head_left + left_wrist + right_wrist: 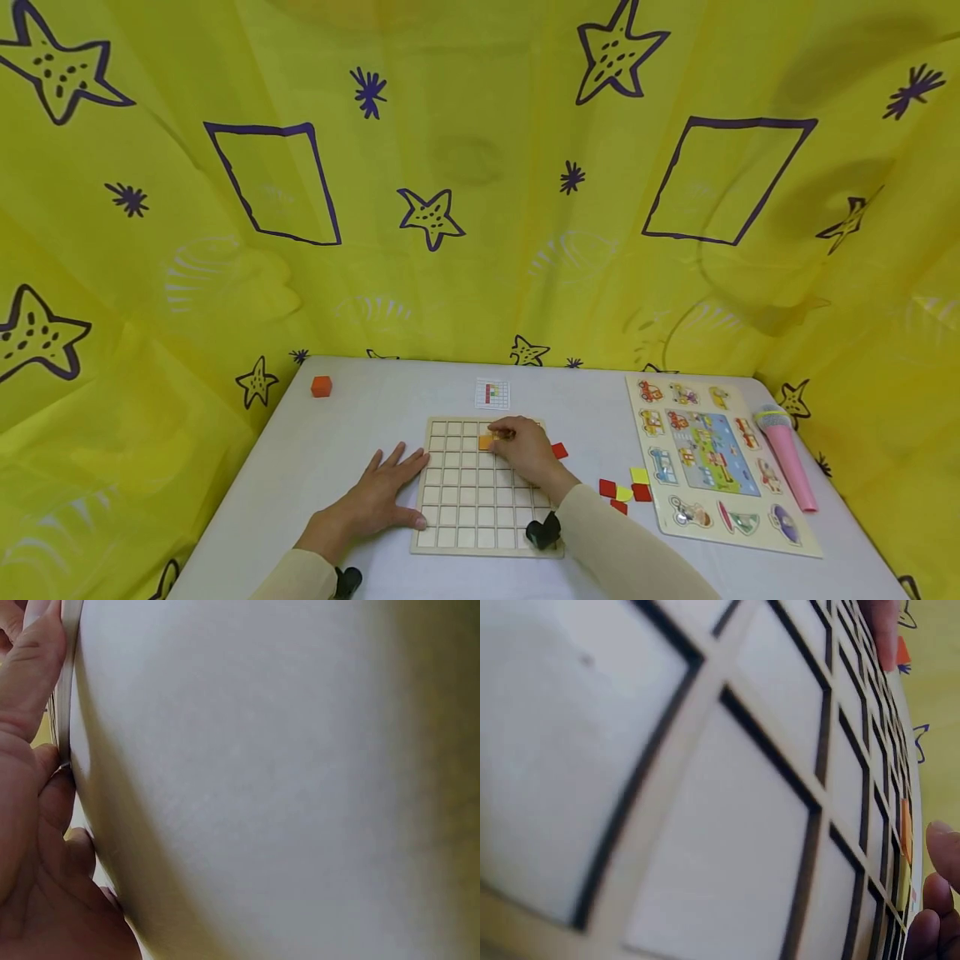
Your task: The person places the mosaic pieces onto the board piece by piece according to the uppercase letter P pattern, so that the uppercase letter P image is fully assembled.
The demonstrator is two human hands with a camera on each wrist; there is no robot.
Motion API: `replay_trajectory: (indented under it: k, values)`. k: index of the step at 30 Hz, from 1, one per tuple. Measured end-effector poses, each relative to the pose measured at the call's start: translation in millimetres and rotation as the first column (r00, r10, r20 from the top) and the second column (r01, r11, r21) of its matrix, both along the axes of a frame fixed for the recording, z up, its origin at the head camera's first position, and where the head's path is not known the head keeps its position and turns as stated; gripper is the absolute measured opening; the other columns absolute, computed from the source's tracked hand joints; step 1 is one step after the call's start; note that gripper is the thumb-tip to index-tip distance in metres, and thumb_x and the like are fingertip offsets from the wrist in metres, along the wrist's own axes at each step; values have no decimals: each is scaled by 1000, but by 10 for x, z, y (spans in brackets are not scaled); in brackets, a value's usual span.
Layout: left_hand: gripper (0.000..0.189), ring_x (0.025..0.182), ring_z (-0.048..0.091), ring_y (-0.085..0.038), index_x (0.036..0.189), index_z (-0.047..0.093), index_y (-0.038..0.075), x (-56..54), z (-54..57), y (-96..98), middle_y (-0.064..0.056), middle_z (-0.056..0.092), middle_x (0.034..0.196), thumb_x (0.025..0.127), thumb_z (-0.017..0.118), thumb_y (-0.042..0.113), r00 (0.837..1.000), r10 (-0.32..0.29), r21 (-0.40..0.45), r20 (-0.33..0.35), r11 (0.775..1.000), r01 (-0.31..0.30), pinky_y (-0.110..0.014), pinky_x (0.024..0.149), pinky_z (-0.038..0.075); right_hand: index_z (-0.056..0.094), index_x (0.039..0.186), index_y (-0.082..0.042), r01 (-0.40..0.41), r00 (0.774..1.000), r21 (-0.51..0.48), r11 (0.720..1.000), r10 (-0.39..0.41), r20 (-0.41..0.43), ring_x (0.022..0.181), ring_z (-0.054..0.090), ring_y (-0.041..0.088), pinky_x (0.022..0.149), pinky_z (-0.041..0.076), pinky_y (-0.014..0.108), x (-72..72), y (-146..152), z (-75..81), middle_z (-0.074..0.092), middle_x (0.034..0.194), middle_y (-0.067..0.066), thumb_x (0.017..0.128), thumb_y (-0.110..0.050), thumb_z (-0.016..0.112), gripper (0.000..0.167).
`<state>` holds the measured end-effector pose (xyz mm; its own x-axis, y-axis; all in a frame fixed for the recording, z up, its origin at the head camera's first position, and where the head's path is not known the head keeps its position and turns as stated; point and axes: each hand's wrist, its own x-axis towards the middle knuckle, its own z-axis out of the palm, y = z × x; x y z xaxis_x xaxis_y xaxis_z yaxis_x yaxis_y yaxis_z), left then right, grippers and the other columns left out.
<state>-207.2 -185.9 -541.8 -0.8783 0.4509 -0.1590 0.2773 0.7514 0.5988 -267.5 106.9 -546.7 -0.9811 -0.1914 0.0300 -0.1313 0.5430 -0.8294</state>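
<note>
A wooden grid board [448, 552] lies on the white table, most of its square cells bare. My left hand [378, 490] is spread along its left side, fingers straight. In the left wrist view the thumb [34, 667] lies against the board's edge. My right hand [527, 454] reaches over the board's upper part, fingers bent, fingertips right at an orange square tile [486, 442]. Beside the orange tile in the right wrist view is a yellow tile [904, 885], with the thumb and fingers close by. I cannot tell whether those fingers pinch a tile.
A small grid-pattern card [492, 393] lies beyond the board. Right of the board are one red tile [559, 451] and several red and yellow tiles [623, 494]. Farther right lie a vehicle puzzle board [660, 521] and a pink microphone [787, 458]. An orange cube [321, 387] stands back left.
</note>
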Motion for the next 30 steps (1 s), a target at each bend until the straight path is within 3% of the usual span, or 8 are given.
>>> replay_trajectory:
  k: [7, 16, 24, 30]
  values:
    - [107, 164, 12, -41, 163, 41, 12, 12, 16, 7, -8, 37, 171, 74, 90, 47, 1000, 15, -1, 14, 1000, -15, -66, 131, 0, 77, 118, -5, 25, 998, -142, 990, -17, 58, 85, 56, 16, 77, 51, 26, -4, 45, 40, 67, 100, 3, 94, -7, 77, 24]
    - [106, 163, 13, -41, 163, 41, 12, 9, 27, 14, -8, 36, 171, 75, 90, 46, 1000, 13, 0, 11, 1000, -13, -66, 131, 0, 76, 119, -1, 57, 997, -228, 972, -44, 65, 84, 57, 16, 68, 49, 23, 34, 211, 156, 68, 100, 7, 95, -3, 75, 25]
    - [107, 164, 12, -40, 163, 42, 12, 13, 51, 26, -7, 36, 171, 74, 91, 45, 999, 28, 1, 19, 1000, -28, -66, 131, 0, 73, 128, 1, 134, 991, -170, 976, -128, 48, 94, 60, 21, 71, 53, 19, 35, 662, 319, 69, 116, 17, 97, -3, 71, 31]
    - [107, 164, 11, -40, 163, 41, 13, 23, 34, 27, -6, 36, 172, 73, 91, 45, 999, 40, 4, 25, 999, -40, -67, 130, 0, 71, 132, -2, 170, 983, -90, 981, -164, 77, 105, 60, 27, 81, 54, 22, 123, 1009, 309, 69, 125, 19, 100, -7, 68, 32]
